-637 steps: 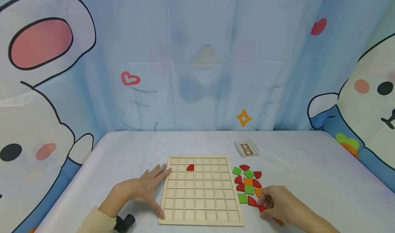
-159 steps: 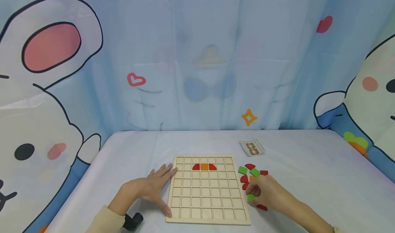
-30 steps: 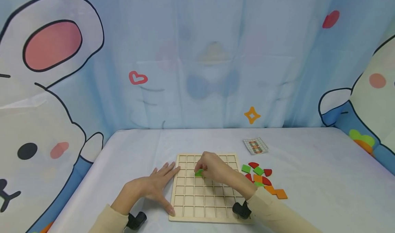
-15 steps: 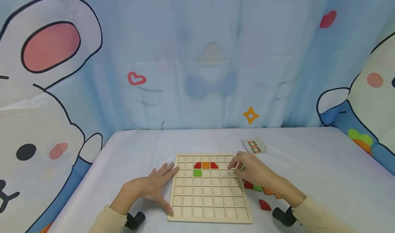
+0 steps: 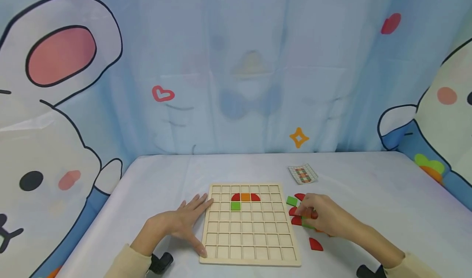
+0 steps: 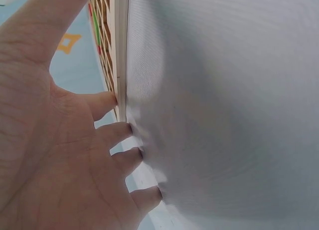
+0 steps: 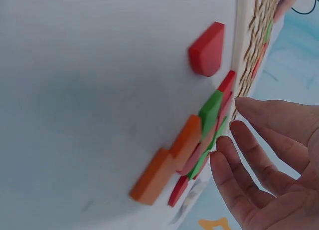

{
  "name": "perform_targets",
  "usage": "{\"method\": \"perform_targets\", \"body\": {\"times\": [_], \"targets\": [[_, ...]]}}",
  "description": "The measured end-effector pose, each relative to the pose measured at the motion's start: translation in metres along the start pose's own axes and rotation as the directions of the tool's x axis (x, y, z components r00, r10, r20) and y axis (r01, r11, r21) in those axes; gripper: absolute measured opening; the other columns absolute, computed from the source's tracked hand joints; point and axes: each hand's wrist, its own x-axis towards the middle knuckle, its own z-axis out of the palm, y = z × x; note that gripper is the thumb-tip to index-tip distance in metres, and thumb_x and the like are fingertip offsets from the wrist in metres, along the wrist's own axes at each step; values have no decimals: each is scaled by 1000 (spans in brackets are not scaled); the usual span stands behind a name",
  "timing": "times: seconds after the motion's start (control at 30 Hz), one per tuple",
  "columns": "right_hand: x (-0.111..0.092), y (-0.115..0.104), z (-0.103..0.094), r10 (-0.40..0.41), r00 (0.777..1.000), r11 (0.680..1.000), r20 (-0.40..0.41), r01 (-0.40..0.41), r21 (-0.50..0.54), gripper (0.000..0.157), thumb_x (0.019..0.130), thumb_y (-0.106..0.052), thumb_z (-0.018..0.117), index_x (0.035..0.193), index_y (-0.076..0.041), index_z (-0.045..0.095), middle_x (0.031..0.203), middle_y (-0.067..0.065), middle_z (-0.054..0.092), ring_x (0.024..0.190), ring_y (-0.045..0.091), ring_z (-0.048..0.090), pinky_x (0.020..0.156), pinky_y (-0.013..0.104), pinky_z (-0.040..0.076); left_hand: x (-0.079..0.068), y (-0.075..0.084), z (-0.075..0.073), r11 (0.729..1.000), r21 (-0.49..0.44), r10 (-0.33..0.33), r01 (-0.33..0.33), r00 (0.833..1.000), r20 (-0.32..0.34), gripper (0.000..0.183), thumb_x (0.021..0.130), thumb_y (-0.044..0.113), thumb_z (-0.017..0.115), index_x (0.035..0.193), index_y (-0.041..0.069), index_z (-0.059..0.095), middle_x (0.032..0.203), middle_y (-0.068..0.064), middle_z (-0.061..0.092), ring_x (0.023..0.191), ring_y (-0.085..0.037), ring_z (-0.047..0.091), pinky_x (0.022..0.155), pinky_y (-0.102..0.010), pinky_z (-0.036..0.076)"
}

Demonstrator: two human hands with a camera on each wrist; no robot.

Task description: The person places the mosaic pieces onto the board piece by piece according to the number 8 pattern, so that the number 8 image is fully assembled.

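The grid board [image 5: 252, 240] lies flat on the desk [image 5: 169, 175]. Left hand [image 5: 177, 227]: fingers spread, contacting the board's left edge. Right hand [image 5: 330, 216]: fingers loosely bent and apart, gripping nothing, over the loose tiles [image 5: 296, 220] right of the board. Seated in the grid: an orange tile [image 5: 245, 197] between two red tiles [image 5: 235, 197]; a green tile [image 5: 235, 206] adjoins the left red tile's near side.
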Motion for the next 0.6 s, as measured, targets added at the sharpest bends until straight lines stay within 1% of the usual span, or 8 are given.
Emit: {"method": "perform_targets", "body": {"times": [0.17,0.3,0.43,0.53,0.6], "targets": [[-5,5,3,30,1000,999,-2,-30,-24,22,79,3,87,98,-5,79,90,-7,64,78,8,57,68,23,55,1,0,0,1000,13,2,-2,1000,-9,131,72,47,97,169,12,16,175,-14,8,162,-33,5,128,-58,11],[-5,3,8,51,998,998,-31,-52,-29,23,77,5,87,96,-4,78,87,-6,62,76,9,55,67,22,54,0,0,0,1000,11,1,-1,1000,-9,131,72,47,97,169,11,16,175,-15,8,162,-33,5,129,-58,11],[-3,-1,11,113,992,992,-50,-115,-47,23,76,6,88,95,-3,79,87,-5,64,77,12,55,67,23,54,-1,1,0,1000,-4,5,-5,1000,-3,131,72,46,97,169,11,16,175,-15,7,162,-33,4,129,-58,11],[-1,-3,11,158,986,986,-47,-161,-46,25,76,6,88,97,-3,79,88,-4,65,78,13,56,68,25,56,-1,0,0,1000,-7,7,-7,1000,-1,131,72,46,97,169,11,15,175,-15,7,162,-33,4,129,-58,10],[-1,-3,11,171,984,984,-42,-173,-36,26,76,6,89,98,-3,79,88,-4,66,78,14,56,69,25,56,-1,0,-1,1000,-5,6,-6,1000,0,131,72,47,97,169,11,15,175,-15,7,162,-33,4,129,-58,10]]}}
